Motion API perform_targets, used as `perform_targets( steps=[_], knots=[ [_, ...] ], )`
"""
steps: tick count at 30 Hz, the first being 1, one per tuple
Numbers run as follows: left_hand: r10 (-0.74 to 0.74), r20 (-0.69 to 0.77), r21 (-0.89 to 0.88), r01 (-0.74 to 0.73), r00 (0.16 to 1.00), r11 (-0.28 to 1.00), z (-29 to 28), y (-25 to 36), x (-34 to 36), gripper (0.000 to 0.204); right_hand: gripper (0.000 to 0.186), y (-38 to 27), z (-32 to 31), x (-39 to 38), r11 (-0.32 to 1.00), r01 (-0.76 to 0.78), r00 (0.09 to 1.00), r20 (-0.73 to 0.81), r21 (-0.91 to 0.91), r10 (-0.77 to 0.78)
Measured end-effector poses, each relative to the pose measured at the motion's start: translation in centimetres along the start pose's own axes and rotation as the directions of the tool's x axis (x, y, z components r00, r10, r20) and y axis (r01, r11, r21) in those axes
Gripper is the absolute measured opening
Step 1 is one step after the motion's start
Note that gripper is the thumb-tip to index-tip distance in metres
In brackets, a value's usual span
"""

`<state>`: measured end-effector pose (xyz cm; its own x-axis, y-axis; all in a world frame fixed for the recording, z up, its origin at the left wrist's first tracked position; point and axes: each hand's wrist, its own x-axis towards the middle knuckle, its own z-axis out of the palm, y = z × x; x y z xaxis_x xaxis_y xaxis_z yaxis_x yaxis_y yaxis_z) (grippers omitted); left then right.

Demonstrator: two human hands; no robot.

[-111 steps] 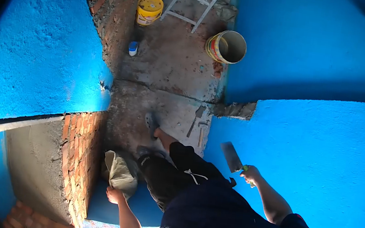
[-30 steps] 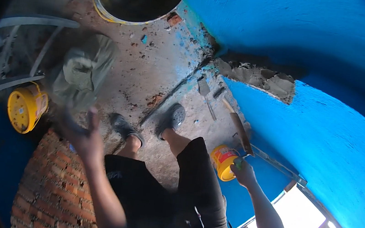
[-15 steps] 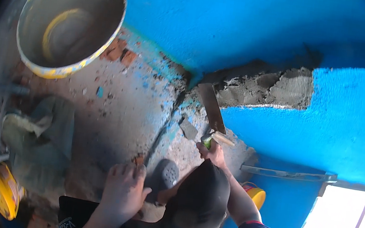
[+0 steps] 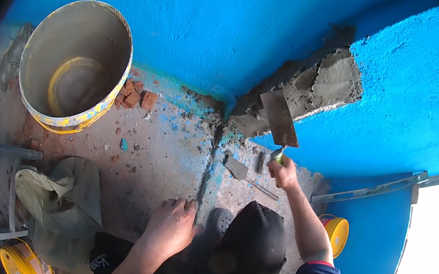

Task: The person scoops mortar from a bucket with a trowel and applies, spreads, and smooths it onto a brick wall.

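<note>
My right hand is wrapped round the green handle of a plastering trowel. Its flat rectangular blade is held beside a rough grey mortar patch at the foot of the blue wall; I cannot tell whether they touch. My left hand hangs at lower centre, empty, thumb apart and fingers loosely bent forward. Between my arms is my dark-clothed knee, with a perforated grey clog beside it. A smaller mortar-coated trowel lies on the floor below the plastering trowel, its thin handle pointing right.
A large mortar-stained bucket stands at far left, with broken red bricks beside it. Nearer lies a crumpled grey-green sack. Yellow buckets sit at lower left and right. A long metal straightedge leans by the right wall.
The view has shifted and turned. My right hand has moved outward with the plastering trowel, away from my knee, uncovering more of the small trowel on the floor. My left hand stays empty.
</note>
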<state>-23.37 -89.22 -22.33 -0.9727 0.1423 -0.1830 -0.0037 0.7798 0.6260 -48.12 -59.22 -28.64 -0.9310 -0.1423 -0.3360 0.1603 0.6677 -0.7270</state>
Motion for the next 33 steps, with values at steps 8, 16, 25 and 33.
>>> perform_targets(
  steps=[8, 16, 25, 33],
  knots=[
    [-0.061, -0.058, -0.017, 0.060, 0.996, 0.998, -0.6, 0.0, 0.5, 0.045, 0.014, -0.3, -7.1, 0.1, 0.989, 0.094, 0.996, 0.016, -0.114, -0.093],
    [-0.025, -0.023, 0.001, 0.025, 0.999, 1.000, -0.5, 0.8, 0.2, 0.045, 0.018, -2.1, -11.1, -0.5, 0.948, 0.182, 0.975, -0.079, -0.261, -0.209],
    [0.002, -0.091, 0.028, 0.000, 0.996, 1.000, 0.2, 0.6, 0.0, 0.041, 0.026, -3.1, -13.5, 0.2, 0.624, 0.184, 0.949, -0.029, -0.759, -0.315],
    [-0.051, -0.045, 0.006, 0.051, 0.998, 0.999, 0.1, 0.7, 0.1, 0.041, 0.028, -7.5, -17.8, -0.7, 0.764, 0.147, 0.971, -0.055, -0.629, -0.233]
  ],
)
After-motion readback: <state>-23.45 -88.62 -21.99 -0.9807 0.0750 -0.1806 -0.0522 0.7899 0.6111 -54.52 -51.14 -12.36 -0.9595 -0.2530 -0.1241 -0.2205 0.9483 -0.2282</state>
